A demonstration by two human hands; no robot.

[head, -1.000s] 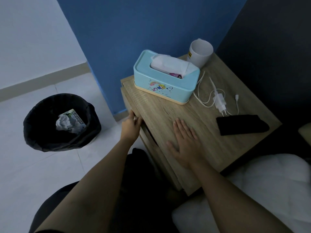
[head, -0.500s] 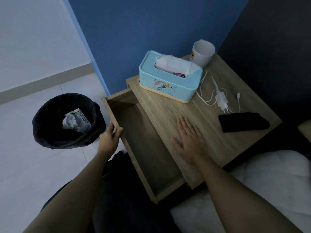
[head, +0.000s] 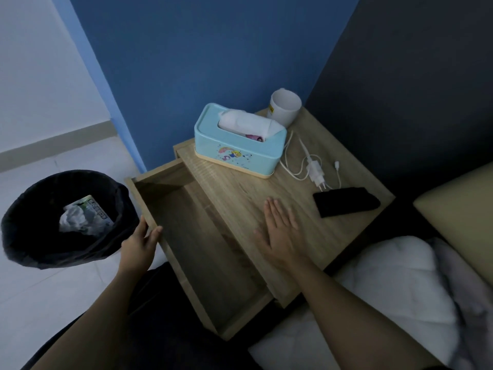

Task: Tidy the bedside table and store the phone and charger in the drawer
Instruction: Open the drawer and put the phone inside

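A: Starting at the lower left of the frame, what do you make out?

B: A black-lined waste bin [head: 64, 220] on the tiled floor, with crumpled paper and a printed packet inside. Just right of it, the left hand [head: 138, 247] grips the front panel of the drawer [head: 197, 252]: thumb inside the rim, fingers curled round the outside, closed on the board.

A: And the drawer itself?

B: Pulled well out from the bedside table [head: 240, 190], its wooden bottom bare as far as I can see.

A: Centre of the frame?

B: The right hand [head: 282, 231] lies flat on the tabletop, palm down, fingers straight and slightly spread, holding nothing. Above it, toward the upper middle, sits a light blue tissue box [head: 237, 145] with a white cup [head: 285, 107] behind it.

A: The things to be stored?

B: Both sit on the tabletop at centre right. The white charger [head: 316, 174], its cable looped loosely, lies just right of the tissue box; the black phone [head: 346, 202] lies below it, near the table's right edge, almost touching the plug's prongs.

A: So which step is this?

B: Opening the drawer looks finished. I judge the next move falls to the right hand: reach right, pick up the phone, carry it leftward into the drawer, then gather the charger with its trailing cable.
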